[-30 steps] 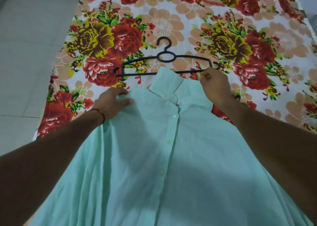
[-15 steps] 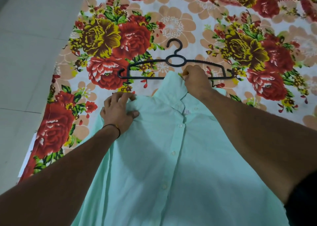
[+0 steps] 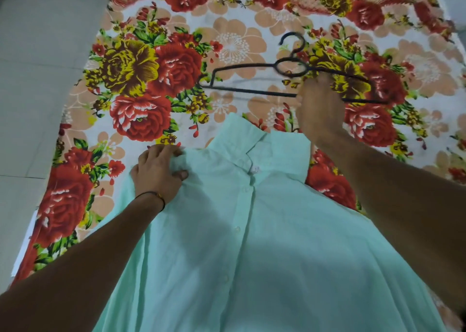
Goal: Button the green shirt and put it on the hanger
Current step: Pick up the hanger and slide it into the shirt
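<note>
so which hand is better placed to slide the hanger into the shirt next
Right. The right hand is at the black hanger, seemingly gripping its lower bar beyond the collar. The left hand pinches the green shirt at its shoulder, away from the hanger.

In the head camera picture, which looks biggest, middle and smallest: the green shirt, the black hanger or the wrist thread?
Largest: the mint-green buttoned shirt.
Next: the thin black plastic hanger.
Smallest: the dark thread band on the left wrist.
</note>
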